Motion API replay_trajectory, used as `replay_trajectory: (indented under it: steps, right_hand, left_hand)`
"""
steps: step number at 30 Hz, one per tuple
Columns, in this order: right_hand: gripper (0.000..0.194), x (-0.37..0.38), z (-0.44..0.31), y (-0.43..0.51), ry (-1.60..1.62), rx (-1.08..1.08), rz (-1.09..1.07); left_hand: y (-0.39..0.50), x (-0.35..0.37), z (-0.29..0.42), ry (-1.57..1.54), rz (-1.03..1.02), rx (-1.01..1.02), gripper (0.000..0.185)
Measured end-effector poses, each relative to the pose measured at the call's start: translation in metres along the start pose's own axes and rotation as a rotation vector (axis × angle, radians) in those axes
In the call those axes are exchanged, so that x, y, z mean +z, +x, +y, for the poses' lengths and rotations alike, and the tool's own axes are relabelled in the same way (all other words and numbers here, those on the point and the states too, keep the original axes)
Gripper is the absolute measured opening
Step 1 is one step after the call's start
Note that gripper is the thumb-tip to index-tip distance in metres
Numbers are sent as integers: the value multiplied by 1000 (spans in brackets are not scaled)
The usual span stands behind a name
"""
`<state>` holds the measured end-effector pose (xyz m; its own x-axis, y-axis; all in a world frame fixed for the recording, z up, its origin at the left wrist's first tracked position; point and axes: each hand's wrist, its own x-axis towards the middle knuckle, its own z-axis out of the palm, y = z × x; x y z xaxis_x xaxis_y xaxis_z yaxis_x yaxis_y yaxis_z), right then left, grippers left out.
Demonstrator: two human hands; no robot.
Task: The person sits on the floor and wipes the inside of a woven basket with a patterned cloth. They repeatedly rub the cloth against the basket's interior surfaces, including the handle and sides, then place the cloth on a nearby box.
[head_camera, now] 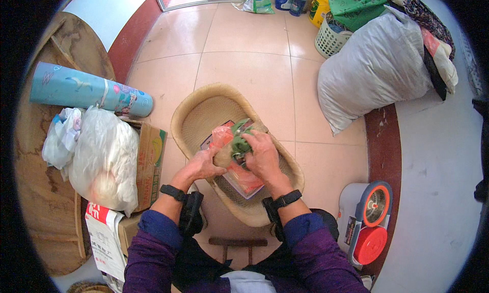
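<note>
An oblong woven basket [187, 128] stands on the floor before me, slanting from upper left to lower right. Over it, my left hand [201, 164] grips a tan rounded object [223, 156] whose exact kind I cannot tell. Green leaves [240, 142] with darker bits stick out beside this object, and the fingers of my right hand [264, 155] are closed on them. Beneath both hands lies a flat red-and-clear package [246, 182] with a dark blue edge, partly covered. A crumpled clear-and-red plastic piece [222, 134] shows just above the tan object.
At left are a cardboard box [151, 167], a stuffed plastic bag [105, 159], a blue patterned roll [91, 88] and a round wooden tabletop [42, 201]. A spin-mop bucket [353, 216] stands at right, below a large white sack [376, 67] and a perforated basket [330, 39].
</note>
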<state>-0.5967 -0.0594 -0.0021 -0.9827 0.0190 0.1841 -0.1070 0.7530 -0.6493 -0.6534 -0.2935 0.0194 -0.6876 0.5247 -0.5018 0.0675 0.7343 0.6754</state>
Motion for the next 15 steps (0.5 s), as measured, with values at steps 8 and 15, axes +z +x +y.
replay_trajectory:
  steps: [8, 15]
  right_hand:
    - [52, -4, 37, -7, -39, 201, 47]
    - [59, -7, 34, -16, 29, 103, 50]
  left_hand:
    - [-12, -3, 1, 154, 102, -1, 64]
    - [-12, -8, -6, 323, 71, -88, 72]
